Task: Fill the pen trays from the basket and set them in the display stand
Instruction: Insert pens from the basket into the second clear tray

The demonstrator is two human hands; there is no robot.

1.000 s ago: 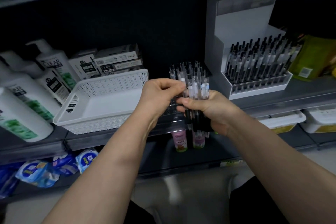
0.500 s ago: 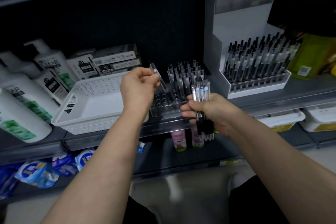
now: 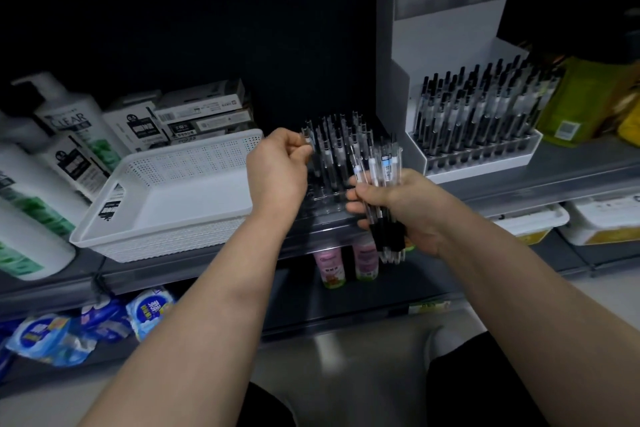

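A grey shop shelf (image 3: 571, 166) runs across in front of a dark back wall. In the middle of it sits a clear pen tray (image 3: 323, 199), and some pens (image 3: 334, 146) stand up in its far rows, while the near rows show open holes. The left hand (image 3: 277, 170) is right at the left side of this tray. Its fingers are curled and pinch the top of one pen (image 3: 306, 137) that stands at the tray's far left corner. The right hand (image 3: 412, 211) is just near the tray's right side, a little in front of it. Its fingers are wrapped tight around a bunch of pens (image 3: 381, 166), with the black grips poking out below the fist. Left of the tray, touching close, is a white basket (image 3: 194, 156) with tiny holes in its walls. Right of the tray stands the white display stand (image 3: 443, 28), and a white tray (image 3: 485, 163) full of black pens (image 3: 485, 104) sits in its low front step. Far left are white shampoo bottles (image 3: 72, 121) and small boxes (image 3: 201, 111). Far right is a green packet (image 3: 581, 100). On the shelf below are two small pink bottles (image 3: 332, 263), blue packs (image 3: 52, 336) and white tubs (image 3: 602, 222).
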